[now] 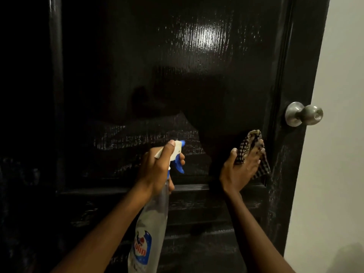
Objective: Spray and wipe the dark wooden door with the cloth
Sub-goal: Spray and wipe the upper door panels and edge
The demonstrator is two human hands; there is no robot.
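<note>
Two hands are busy at the dark wooden door (197, 85), which fills our view. Our left hand (157, 166) wraps the spray bottle (149, 223), its nozzle aimed at the panel and a finger by the blue trigger. Our right hand (240, 168) presses the checked cloth (254, 150) flat, fingers spread, against the panel's right edge. We judge wiping is under way; next we need broad strokes leftward over the wet streaks. Right of the cloth, the metal knob (303, 114) could snag it.
</note>
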